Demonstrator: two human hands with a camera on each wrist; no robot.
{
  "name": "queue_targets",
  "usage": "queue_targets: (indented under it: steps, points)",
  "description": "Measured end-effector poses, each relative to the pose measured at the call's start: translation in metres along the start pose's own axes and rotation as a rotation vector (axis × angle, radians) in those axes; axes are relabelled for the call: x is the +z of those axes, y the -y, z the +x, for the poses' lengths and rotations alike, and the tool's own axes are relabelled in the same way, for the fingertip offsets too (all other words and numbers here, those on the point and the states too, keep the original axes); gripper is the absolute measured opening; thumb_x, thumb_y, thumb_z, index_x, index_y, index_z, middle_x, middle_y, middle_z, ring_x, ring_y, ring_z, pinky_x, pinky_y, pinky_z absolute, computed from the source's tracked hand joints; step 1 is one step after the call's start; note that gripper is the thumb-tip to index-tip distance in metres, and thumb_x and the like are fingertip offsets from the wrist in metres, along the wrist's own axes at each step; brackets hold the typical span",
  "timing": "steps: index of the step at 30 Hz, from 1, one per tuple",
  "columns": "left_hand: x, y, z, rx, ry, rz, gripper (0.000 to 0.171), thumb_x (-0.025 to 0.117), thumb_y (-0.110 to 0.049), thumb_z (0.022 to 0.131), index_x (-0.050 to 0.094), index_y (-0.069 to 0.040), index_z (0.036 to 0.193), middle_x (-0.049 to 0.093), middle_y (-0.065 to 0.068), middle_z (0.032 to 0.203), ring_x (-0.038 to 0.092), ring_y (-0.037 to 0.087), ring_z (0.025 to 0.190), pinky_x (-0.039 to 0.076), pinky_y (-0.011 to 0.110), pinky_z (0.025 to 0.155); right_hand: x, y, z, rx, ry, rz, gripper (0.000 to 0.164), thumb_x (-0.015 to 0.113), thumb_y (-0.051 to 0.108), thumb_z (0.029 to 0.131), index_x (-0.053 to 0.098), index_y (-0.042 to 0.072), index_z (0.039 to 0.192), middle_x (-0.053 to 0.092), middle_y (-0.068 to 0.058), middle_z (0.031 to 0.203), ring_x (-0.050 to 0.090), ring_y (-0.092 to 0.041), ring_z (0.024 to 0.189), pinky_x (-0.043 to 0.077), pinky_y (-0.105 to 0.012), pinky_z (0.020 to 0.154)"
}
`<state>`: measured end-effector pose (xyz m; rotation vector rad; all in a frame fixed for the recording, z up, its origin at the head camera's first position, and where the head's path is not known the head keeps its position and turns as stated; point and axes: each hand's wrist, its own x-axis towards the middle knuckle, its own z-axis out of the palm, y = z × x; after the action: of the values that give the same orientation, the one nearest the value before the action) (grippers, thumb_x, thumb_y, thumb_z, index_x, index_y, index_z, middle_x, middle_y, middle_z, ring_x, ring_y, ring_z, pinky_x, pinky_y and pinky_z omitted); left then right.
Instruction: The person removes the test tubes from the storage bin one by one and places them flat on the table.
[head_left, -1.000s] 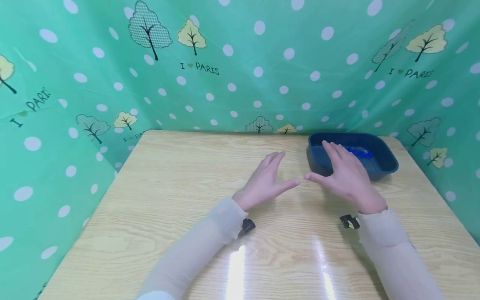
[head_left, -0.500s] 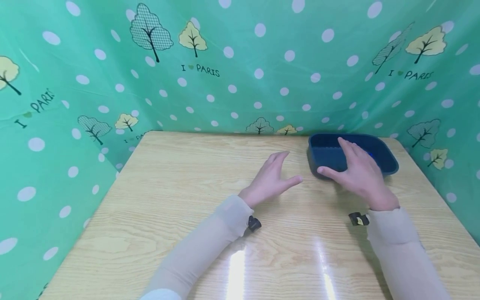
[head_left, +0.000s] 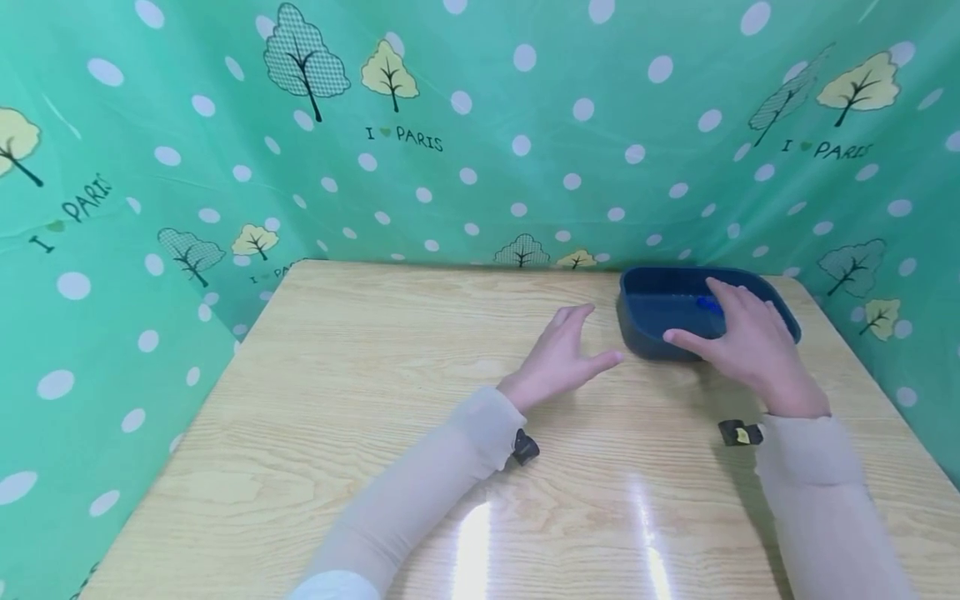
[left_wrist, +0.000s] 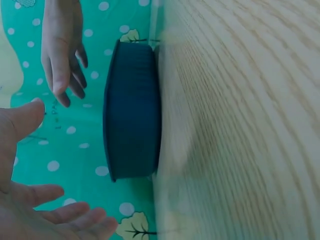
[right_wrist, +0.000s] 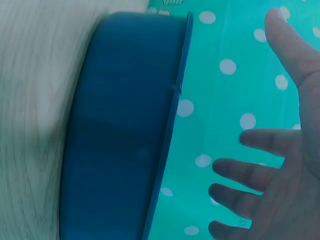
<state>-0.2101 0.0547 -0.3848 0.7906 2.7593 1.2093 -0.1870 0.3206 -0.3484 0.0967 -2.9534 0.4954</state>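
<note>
A dark blue plastic basin [head_left: 652, 337] stands at the back right of the table, with small bright blue pieces [head_left: 708, 304] lying inside; part of them is hidden behind my right hand. That right hand [head_left: 757, 350] hovers over the basin's near right side, thumb and fingers spread, holding nothing. To the left of the basin my left hand [head_left: 558, 358] is held above the table, its fingers apart and nothing in them. The right wrist view shows the basin's outer wall [right_wrist: 120, 125] beside my spread right fingers [right_wrist: 245, 172].
The wooden table [head_left: 337, 375] reaches back to a green dotted curtain [head_left: 450, 150], which also runs along both sides. Small black devices sit at the left wrist [head_left: 525, 447] and right wrist [head_left: 741, 432].
Both hands have moved to the right, the right hand farther, passing across the basin toward its right side. The basin has stayed in place.
</note>
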Motion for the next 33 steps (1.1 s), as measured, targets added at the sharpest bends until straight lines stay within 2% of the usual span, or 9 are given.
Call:
queue_targets:
  steps: [5, 11, 14, 18, 24, 33]
  points:
    - [0.008, -0.003, 0.004, -0.002, -0.004, 0.002, 0.084, 0.066, -0.052, 0.084, 0.032, -0.009, 0.148, 0.040, 0.008, 0.143, 0.044, 0.020, 0.127, 0.036, 0.031, 0.105, -0.004, -0.010, 0.001, 0.043, 0.024, 0.023, 0.113, 0.062, 0.069, 0.077, 0.008, 0.005, 0.153, 0.021, -0.035, 0.148, 0.018, -0.055, 0.134, 0.018, -0.074, 0.097]
    - [0.015, -0.005, 0.009, 0.008, -0.008, 0.024, 0.082, 0.067, -0.049, 0.085, 0.033, -0.007, 0.147, 0.042, 0.009, 0.141, 0.045, 0.021, 0.125, 0.037, 0.030, 0.104, -0.006, -0.021, 0.003, 0.076, 0.037, 0.027, 0.114, 0.062, 0.069, 0.077, 0.007, 0.005, 0.153, 0.020, -0.035, 0.148, 0.017, -0.056, 0.133, 0.017, -0.074, 0.096]
    - [0.017, -0.007, 0.010, 0.002, -0.005, 0.031, 0.082, 0.066, -0.050, 0.085, 0.034, -0.007, 0.146, 0.043, 0.009, 0.140, 0.046, 0.020, 0.124, 0.038, 0.029, 0.104, -0.006, -0.027, 0.003, 0.080, 0.035, 0.031, 0.114, 0.061, 0.068, 0.078, 0.006, 0.003, 0.153, 0.021, -0.036, 0.147, 0.018, -0.057, 0.131, 0.013, -0.072, 0.100]
    - [0.019, -0.008, 0.013, -0.011, 0.002, 0.042, 0.082, 0.064, -0.053, 0.085, 0.034, -0.008, 0.146, 0.043, 0.008, 0.140, 0.047, 0.020, 0.123, 0.039, 0.029, 0.102, -0.006, -0.034, 0.002, 0.095, 0.029, 0.046, 0.114, 0.062, 0.067, 0.079, 0.005, 0.001, 0.152, 0.019, -0.037, 0.147, 0.018, -0.058, 0.131, 0.011, -0.072, 0.101]
    - [0.023, -0.008, 0.016, -0.052, 0.003, 0.026, 0.082, 0.063, -0.056, 0.084, 0.035, -0.009, 0.146, 0.042, 0.008, 0.141, 0.047, 0.021, 0.125, 0.039, 0.030, 0.103, -0.006, -0.044, 0.002, 0.120, 0.037, 0.078, 0.113, 0.062, 0.065, 0.079, 0.003, 0.002, 0.152, 0.016, -0.036, 0.149, 0.018, -0.058, 0.131, 0.021, -0.073, 0.095]
    - [0.028, -0.011, 0.024, -0.092, -0.009, 0.002, 0.080, 0.064, -0.055, 0.085, 0.036, -0.011, 0.146, 0.042, 0.004, 0.141, 0.046, 0.018, 0.125, 0.038, 0.028, 0.103, -0.007, -0.060, 0.003, 0.136, 0.045, 0.122, 0.111, 0.062, 0.061, 0.083, 0.002, -0.002, 0.151, 0.011, -0.036, 0.150, 0.012, -0.056, 0.135, 0.019, -0.073, 0.097]
